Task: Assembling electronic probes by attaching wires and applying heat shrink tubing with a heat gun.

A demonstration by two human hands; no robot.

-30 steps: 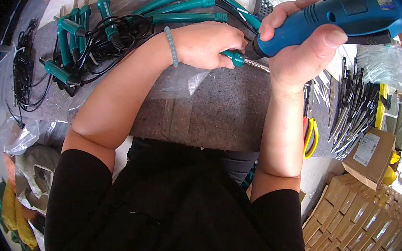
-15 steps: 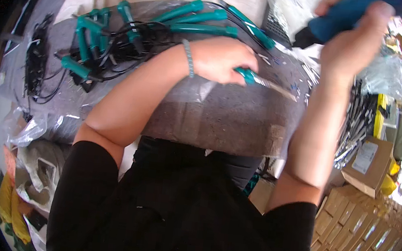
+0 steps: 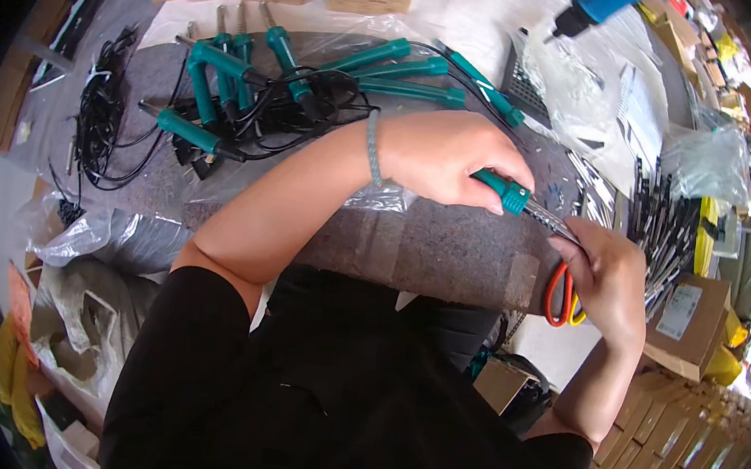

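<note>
Holding the left hand [image 3: 458, 159] and the right hand [image 3: 610, 271] near each other, out in front.
Slanting the left forearm [image 3: 292, 197] forward and to the right from a bent elbow, back of the hand upward, and curling thumb and fingers into a closed grip. Angling the right forearm [image 3: 605, 381] forward from a bent elbow, slightly nearer in, and pinching with thumb and fingertips drawn together, pointing leftward toward the opposite hand. Leaving a gap between the two hands.
</note>
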